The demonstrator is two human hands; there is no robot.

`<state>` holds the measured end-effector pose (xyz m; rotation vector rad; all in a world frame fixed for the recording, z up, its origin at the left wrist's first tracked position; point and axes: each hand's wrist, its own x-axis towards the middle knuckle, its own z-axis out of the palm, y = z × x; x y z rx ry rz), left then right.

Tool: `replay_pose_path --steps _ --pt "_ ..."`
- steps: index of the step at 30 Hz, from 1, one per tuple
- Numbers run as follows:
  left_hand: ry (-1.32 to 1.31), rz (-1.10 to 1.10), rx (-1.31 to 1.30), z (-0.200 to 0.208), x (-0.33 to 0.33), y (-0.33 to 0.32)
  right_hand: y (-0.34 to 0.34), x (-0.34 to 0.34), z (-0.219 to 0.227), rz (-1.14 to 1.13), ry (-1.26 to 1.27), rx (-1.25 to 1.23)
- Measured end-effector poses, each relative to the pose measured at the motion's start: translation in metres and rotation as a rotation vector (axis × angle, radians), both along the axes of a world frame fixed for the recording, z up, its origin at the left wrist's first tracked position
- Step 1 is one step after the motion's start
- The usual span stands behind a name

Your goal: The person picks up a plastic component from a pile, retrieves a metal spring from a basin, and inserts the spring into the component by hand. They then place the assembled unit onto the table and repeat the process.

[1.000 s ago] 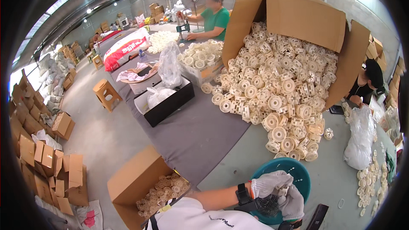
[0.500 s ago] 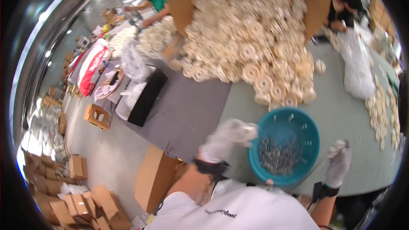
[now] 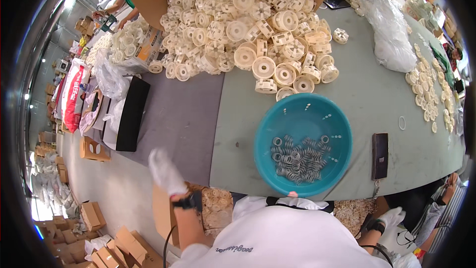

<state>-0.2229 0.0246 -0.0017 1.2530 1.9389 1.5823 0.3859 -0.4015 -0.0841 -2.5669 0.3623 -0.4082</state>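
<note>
My left hand [image 3: 166,173], in a white glove, is smeared by motion past the table's near left edge, beside an upright cardboard flap; its fingers cannot be made out. My right hand [image 3: 391,217], also gloved, is low at the right below the table edge, fingers stretched out and nothing visible in them. Between them a teal basin [image 3: 263,154] stands at the table's near edge, holding loose metal coil springs [image 3: 300,159]. Behind it spills a big heap of cream plastic wheel-shaped parts [image 3: 243,30]. Right of the basin lies a dark rectangular block [image 3: 380,156] with a coiled cord.
Open boxes of pale parts [image 3: 216,208] sit under the table edge. A clear plastic bag [image 3: 391,35] and scattered cream rings [image 3: 426,89] lie on the right. A black-sided box [image 3: 133,114] stands left. Co-workers sit beyond; another person's arm [image 3: 436,213] is at the lower right.
My left hand has swung left from the basin rim, and the pale piece at its fingers no longer shows. My right hand has dropped below the table edge, uncovering the dark block. The view has shifted.
</note>
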Motion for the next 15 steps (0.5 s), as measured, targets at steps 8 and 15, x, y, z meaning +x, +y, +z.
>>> replay_pose_path --steps 8,15 --pt "0.826 -0.741 -0.006 0.023 0.236 0.161 0.205 -0.087 0.170 0.763 -0.404 0.701" --pt "1.065 -0.736 -0.019 0.002 0.236 0.209 0.267 -0.208 0.302 1.385 -0.114 1.200"
